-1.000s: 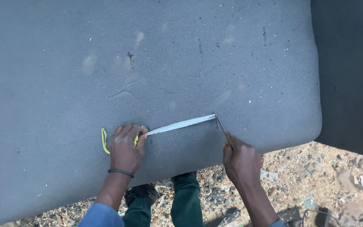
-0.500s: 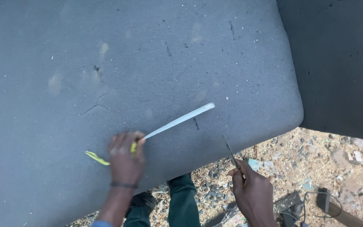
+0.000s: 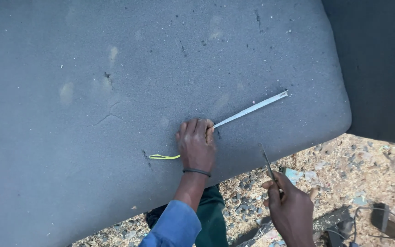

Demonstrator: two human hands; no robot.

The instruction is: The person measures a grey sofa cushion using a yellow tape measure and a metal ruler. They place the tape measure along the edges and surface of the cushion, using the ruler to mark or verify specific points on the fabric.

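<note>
**Left hand pinning tape on foam slab, right hand gripping thin blade**

The left hand [image 3: 196, 145] is resting palm-down on the grey foam slab [image 3: 115, 91], fingers curled and pressed together, pinning a white measuring tape [image 3: 251, 109] against the foam. The tape is running up and to the right from the fingertips, ending well short of the slab's rounded corner. A yellow loop [image 3: 164, 157] is lying on the foam, coming out at the hand's left side. A dark band [image 3: 196, 172] is sitting round the wrist, w/ a blue sleeve [image 3: 174, 226] below it.

The right hand [image 3: 291, 210] is hovering off the slab, below its edge, fingers closed around a thin dark blade [image 3: 267, 163], approx. upright, tip near the foam edge but apart from it.

Count: 2 hands, 1 tape, 1 loop, 1 blade, 1 slab in use; a 2nd dark panel [image 3: 380, 68] is standing at right.

Hidden/unclear: the slab is cut off at top and left. The blade's handle is covered by the grip. Dark objects on the debris-strewn ground [image 3: 344, 164] at lower right are hard to identify. The right forearm is cut off at the frame edge
</note>
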